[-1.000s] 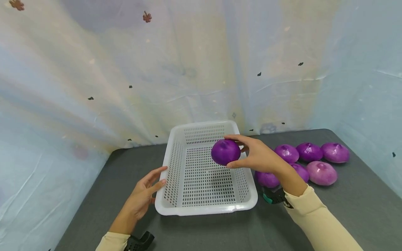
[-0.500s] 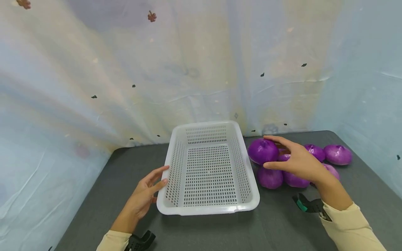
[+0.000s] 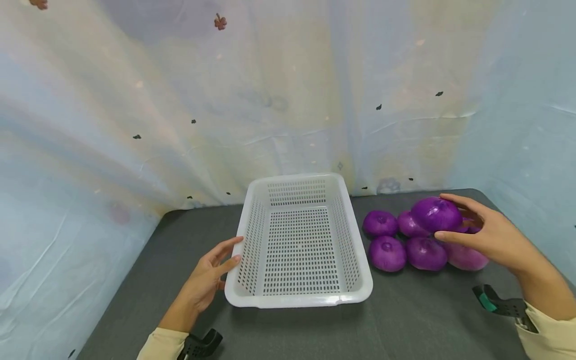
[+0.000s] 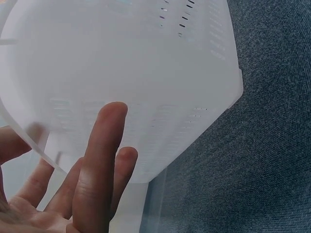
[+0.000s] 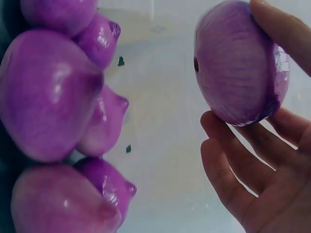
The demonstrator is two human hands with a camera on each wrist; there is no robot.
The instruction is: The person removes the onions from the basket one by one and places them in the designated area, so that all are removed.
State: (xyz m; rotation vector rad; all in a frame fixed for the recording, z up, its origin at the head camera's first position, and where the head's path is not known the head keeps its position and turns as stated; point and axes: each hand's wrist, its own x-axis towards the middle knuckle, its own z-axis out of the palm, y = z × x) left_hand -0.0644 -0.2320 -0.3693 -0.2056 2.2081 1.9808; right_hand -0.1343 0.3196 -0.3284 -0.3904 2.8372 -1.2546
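A white perforated plastic basket (image 3: 297, 301) stands on the dark table, with nothing inside it. My left hand (image 3: 209, 272) holds its left rim, the thumb over the edge; in the left wrist view the fingers (image 4: 97, 165) lie along the outside wall. My right hand (image 3: 495, 237) grips a shiny purple onion (image 3: 435, 214) from its right side, thumb and fingers around it. This onion (image 5: 235, 63) is raised above the row of several other purple onions (image 3: 388, 253) to the right of the basket. Some of those are partly hidden behind my right hand and the held onion.
A pale patterned curtain (image 3: 288, 100) hangs behind and beside the table (image 3: 288, 332). The loose onions lie close together in two rows, the nearest ones beside the basket's right wall. A dark band with a camera mount (image 3: 499, 302) sits at my right wrist.
My right hand has carried the onion rightwards, from over the basket to above the right part of the onion group. My left hand stays at the basket's rim.
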